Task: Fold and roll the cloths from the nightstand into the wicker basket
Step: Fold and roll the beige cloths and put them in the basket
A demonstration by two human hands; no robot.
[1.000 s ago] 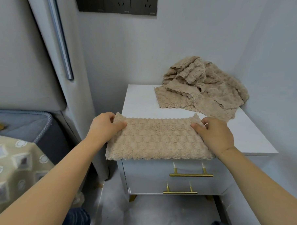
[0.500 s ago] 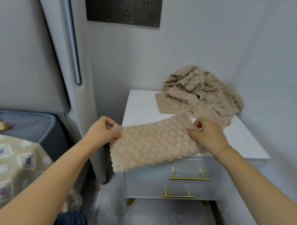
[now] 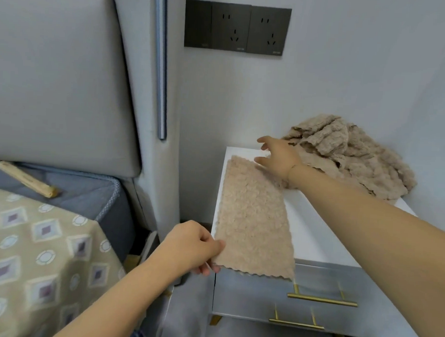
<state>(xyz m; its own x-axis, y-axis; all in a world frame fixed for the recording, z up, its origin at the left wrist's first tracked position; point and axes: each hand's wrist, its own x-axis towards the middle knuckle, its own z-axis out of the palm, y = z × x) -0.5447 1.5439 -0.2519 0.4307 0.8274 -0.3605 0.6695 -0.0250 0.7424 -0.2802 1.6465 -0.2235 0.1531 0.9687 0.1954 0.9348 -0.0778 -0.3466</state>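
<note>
A folded beige cloth [image 3: 252, 218] lies lengthwise along the left side of the white nightstand [image 3: 315, 236], its near end hanging over the front edge. My left hand [image 3: 192, 246] pinches that near left corner. My right hand [image 3: 276, 155] hovers with spread fingers over the cloth's far end, holding nothing. A heap of crumpled beige cloths [image 3: 349, 156] sits at the back right of the nightstand, behind my right wrist. No wicker basket is in view.
The nightstand has two drawers with gold handles [image 3: 322, 300]. To the left are a grey padded headboard [image 3: 62, 79] and a bed with a patterned cover [image 3: 33, 262]; a wooden stick [image 3: 27, 179] lies on the mattress. Wall sockets [image 3: 237, 27] are above.
The cloth has been turned from lying across the front edge to lying lengthwise front to back. My right hand let go of it and moved to the far end. The view swung left.
</note>
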